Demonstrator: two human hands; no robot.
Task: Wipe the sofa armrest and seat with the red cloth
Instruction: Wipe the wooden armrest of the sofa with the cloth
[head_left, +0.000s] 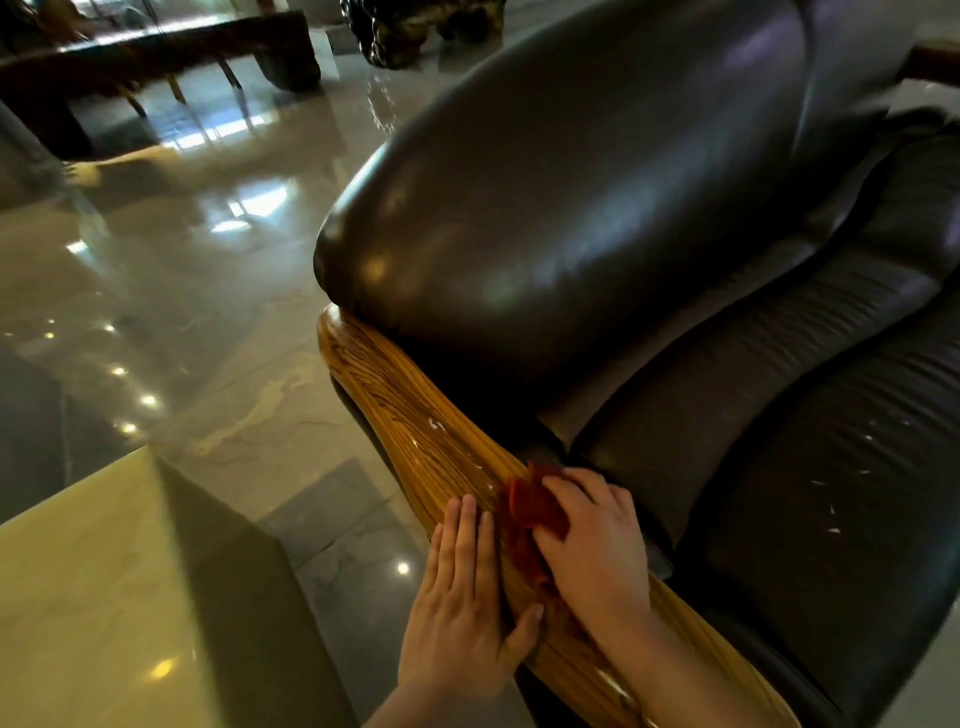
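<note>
Both hands occupy the lower centre of the view, on the wooden armrest (431, 441) of a dark leather sofa. Left hand (467, 587): laid flat on the outer side of the armrest, palm down, fingers (470, 525) extended and close together, thumb spread along the wood; it grips nothing. Right hand (597, 540): pressed down on the red cloth (530, 514), fingers curled over the bunched fabric and closed on it. The cloth lies on the top face of the armrest, between the two hands, with a crumpled edge showing beyond the right hand's fingertips; part of it is hidden under the palm.

Armrest condition: glossy grain, with a few pale marks on the surface ahead of the cloth. It runs diagonally from the lower right up to a rounded end below the padded arm cushion (545, 208), which rests directly on it.

Seat (831, 493): dark, creased leather to the right of the armrest, with small white specks scattered on its surface. Neither hand touches the seat.

Surroundings: polished floor (208, 322) reflecting ceiling lights at left; a pale stone tabletop (93, 597) at lower left, just beside the sofa; dark wooden furniture (156, 52) in the background, blurred.
</note>
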